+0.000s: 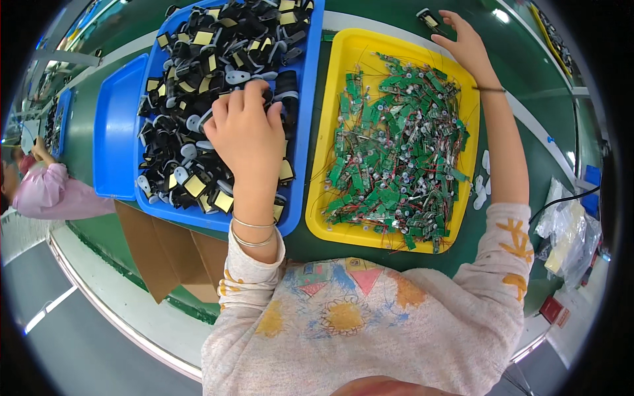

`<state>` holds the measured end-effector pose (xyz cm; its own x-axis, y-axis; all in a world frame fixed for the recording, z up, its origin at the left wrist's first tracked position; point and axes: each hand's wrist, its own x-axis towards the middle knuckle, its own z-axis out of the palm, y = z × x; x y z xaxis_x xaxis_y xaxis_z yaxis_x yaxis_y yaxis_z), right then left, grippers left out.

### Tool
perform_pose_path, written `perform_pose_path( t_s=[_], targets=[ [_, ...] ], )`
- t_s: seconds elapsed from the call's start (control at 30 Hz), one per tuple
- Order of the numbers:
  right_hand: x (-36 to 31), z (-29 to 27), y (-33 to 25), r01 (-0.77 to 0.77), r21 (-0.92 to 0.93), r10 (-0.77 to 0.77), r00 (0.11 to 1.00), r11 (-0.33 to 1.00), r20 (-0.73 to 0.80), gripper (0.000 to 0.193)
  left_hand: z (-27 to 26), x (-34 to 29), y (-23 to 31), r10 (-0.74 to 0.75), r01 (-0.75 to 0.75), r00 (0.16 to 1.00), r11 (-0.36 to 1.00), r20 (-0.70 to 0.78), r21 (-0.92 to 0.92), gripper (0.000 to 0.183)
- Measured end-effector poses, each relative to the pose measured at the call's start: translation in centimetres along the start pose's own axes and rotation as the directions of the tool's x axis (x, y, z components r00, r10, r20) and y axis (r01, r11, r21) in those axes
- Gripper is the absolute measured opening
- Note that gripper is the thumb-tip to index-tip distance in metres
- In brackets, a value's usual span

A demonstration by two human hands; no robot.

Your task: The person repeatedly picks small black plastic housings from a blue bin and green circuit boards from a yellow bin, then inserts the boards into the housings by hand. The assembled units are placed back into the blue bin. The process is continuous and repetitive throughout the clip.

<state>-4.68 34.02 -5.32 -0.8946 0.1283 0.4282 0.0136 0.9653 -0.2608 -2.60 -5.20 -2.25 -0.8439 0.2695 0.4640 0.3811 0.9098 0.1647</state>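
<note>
My left hand (244, 129) is over the blue tray (308, 132), its fingers bent down onto a heap of small black plastic parts (218, 125). Its thumb stands apart from the fingers, and I see nothing held. Many of the parts carry pale yellow pads or grey oval ends. At the far right, beyond the yellow tray (318, 198), my right hand (465, 43) is open with thumb and fingers apart. Just left of its fingertips a single black part (429, 20) with a pale pad lies on the green surface. Green circuit boards (396, 152) with thin wires fill the yellow tray.
A second blue tray (119, 132) adjoins the left side. Below it stands an open cardboard box (168, 247). Several whitish pieces (482, 188) lie right of the yellow tray, near clear plastic bags (571, 231). Another person in a pink sleeve (63, 191) is at far left.
</note>
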Motion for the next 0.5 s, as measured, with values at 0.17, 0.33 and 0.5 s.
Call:
perform_pose_path(
  t_s=[0.17,0.33,0.5],
  targets=[
    [-4.2,-3.1,-9.1,0.188,0.153,-0.203,0.975,0.97,0.091,0.025,0.8,0.6,-0.2,0.0,0.001,1.0,0.998,-0.022,0.057,0.025],
    [-5.6,-0.9,-12.6,0.241,0.199,-0.296,0.899,0.95,0.322,0.015,0.3,1.1,-0.3,0.048,-0.051,0.992,0.998,-0.117,-0.025,0.011],
    [-5.6,-1.0,-12.8,0.261,0.203,-0.308,0.917,0.944,0.252,0.012,-2.0,1.4,1.9,-0.144,0.099,0.988,0.856,-0.05,-0.508,0.003]
  ],
)
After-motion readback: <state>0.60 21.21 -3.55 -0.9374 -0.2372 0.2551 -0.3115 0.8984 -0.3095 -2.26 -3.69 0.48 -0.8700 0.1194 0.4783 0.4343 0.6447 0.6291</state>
